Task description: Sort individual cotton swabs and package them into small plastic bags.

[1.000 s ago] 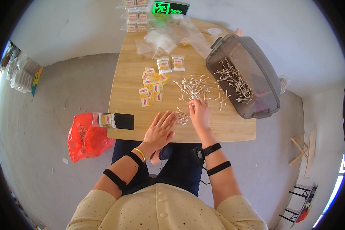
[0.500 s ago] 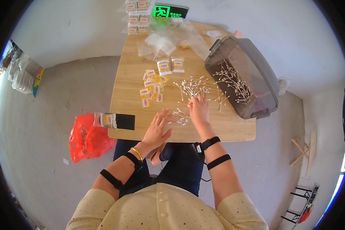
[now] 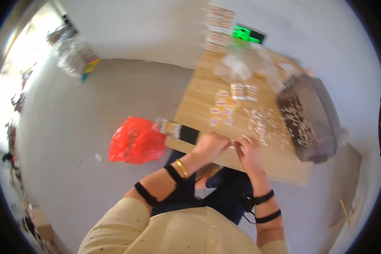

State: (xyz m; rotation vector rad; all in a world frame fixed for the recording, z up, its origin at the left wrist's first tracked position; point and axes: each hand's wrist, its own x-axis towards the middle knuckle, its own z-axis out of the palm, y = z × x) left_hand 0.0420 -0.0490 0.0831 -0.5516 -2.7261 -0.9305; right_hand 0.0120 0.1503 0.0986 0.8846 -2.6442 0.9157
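Near the table's front edge my hands come together over a small bunch of cotton swabs (image 3: 232,144). My left hand (image 3: 215,146) is closed at the bunch's left end. From the other side my right hand (image 3: 249,153) pinches it, fingers bent. Most of the bunch is hidden by my fingers, and motion blurs it. Beyond my right hand lies a loose heap of cotton swabs (image 3: 262,120). Small yellow-and-white printed cards (image 3: 222,108) lie spread left of the heap. To the left of my left hand is a black pad (image 3: 189,134) with a bagged swab pack (image 3: 171,128) at its end.
A grey translucent bin (image 3: 321,122) lies tipped on its side at the right, with many swabs (image 3: 299,125) inside. Two filled packs (image 3: 244,92), clear bags (image 3: 237,65) and stacked packs (image 3: 219,29) sit farther back. A red plastic bag (image 3: 137,142) is at the table's left.
My right hand has come back from the swab heap to the front edge. Both hands have closed on the bunch that lay there. The whole view has swung left.
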